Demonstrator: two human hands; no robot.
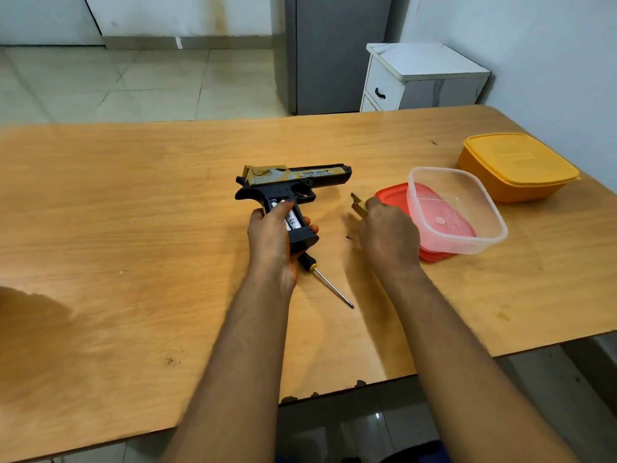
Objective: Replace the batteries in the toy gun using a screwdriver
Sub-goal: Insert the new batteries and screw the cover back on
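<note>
Gold strip along slide of toy gun (293,182): dark print, top line reads approx. "DESERT EAGLE", small emblem before and after the words. Second, smaller line beneath on same strip: illegible at this res., chars too fine. Battery (291,222) seated in open grip compartment: white wrap w/ dark markings, brand/type not readable, partly covered by fingers. Lid of orange container (517,165): faint embossed mark at centre, not legible. Clear tub (457,212), red lid (430,252) under it, screwdriver (325,279): no legible txt, nos. or labels.
</note>
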